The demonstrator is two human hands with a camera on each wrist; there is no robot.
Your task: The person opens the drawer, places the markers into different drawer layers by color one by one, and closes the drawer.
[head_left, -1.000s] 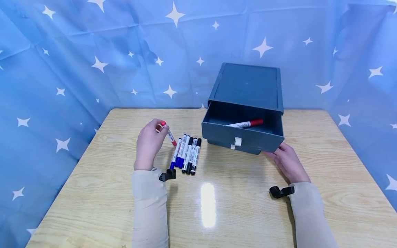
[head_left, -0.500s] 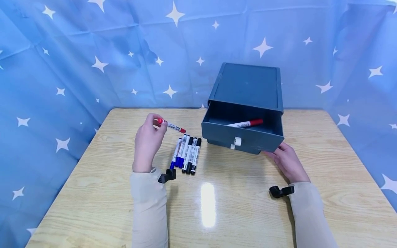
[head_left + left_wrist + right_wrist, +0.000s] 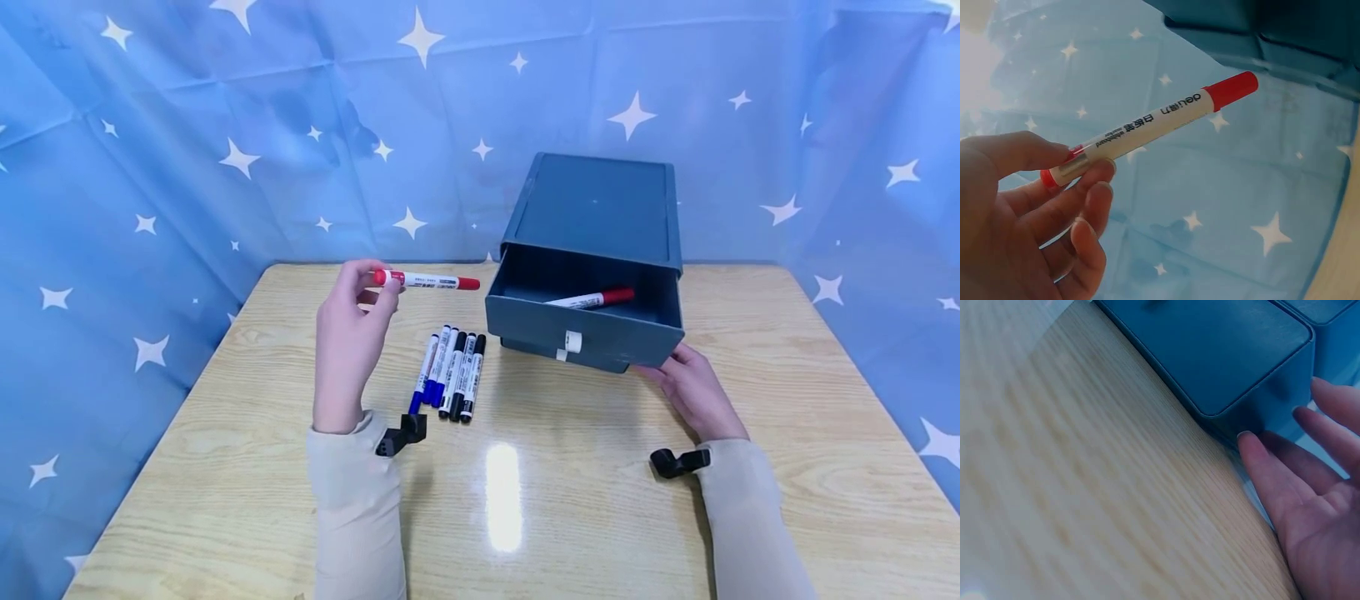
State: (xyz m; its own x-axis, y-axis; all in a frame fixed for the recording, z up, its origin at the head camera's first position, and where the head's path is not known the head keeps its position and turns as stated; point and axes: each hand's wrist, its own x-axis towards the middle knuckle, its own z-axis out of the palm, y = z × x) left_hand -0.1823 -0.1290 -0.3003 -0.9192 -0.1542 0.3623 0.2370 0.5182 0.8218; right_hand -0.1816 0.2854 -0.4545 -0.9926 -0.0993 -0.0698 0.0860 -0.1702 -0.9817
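Observation:
My left hand (image 3: 348, 337) pinches a red whiteboard marker (image 3: 431, 281) by its end, between thumb and fingers. In the left wrist view the marker (image 3: 1147, 128) has its red cap pointing away from the hand, and white fabric stars lie behind it. A dark blue drawer box (image 3: 596, 208) stands right of the marker, its upper drawer (image 3: 525, 321) pulled out. Inside that drawer lies another red marker (image 3: 588, 300), partly hidden by the front. My right hand (image 3: 701, 392) is at the box's lower right side, its fingers (image 3: 1266, 465) extended against or close to the wall.
Several blue and black markers (image 3: 457, 375) lie side by side on the wooden table (image 3: 570, 500), left of the box. A blue star-patterned cloth (image 3: 300, 192) hangs behind and at the sides. White tabs (image 3: 573, 342) mark the drawer fronts.
My left hand has lifted the red marker up and away from the row, turning it from steeply slanted to nearly level, cap toward the drawer. The right hand and box have stayed put.

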